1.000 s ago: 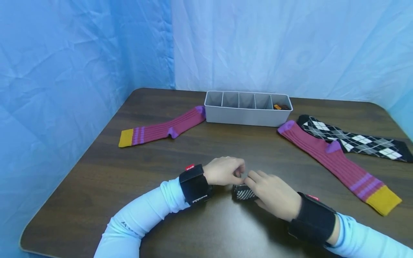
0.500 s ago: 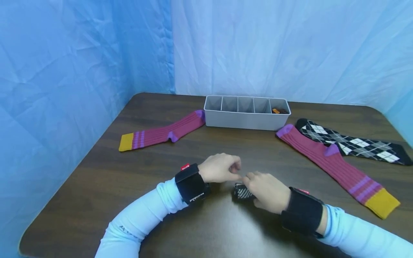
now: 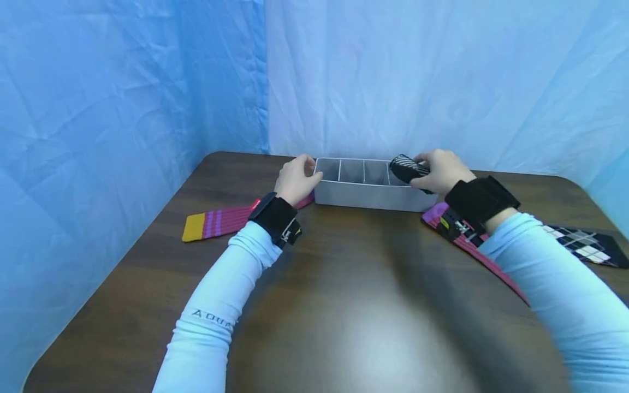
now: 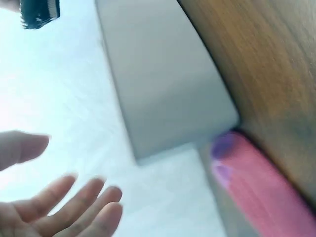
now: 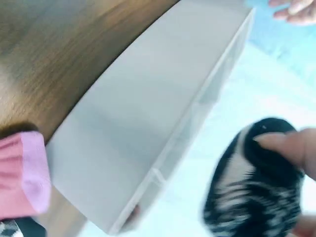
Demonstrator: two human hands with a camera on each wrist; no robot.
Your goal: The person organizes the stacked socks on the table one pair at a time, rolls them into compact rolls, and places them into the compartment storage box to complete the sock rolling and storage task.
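My right fingers (image 5: pixel 280 143) pinch the patterned roll (image 3: pixel 408 168), left fingers (image 4: pixel 109 217) apart; stowing it likely means lowering into the box (image 3: pixel 368 196).

Yellow-ended sock (image 3: pixel 228 221): I see it left of the left fingers (image 4: pixel 89 192), nearer.
Purple-toed sock (image 3: pixel 474 251): nearer my camera than the right fingers (image 5: pixel 286 146).
Argyle sock (image 3: pixel 587 245): right of those.
Blue sheets (image 3: pixel 344 82): beyond both.
Table (image 3: pixel 334 305): beneath.

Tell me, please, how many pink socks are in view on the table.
2: one pink sock lies left of the gray box, partly hidden by the left wristband; a second pink sock lies near the box's right end, partly hidden by the right sleeve.
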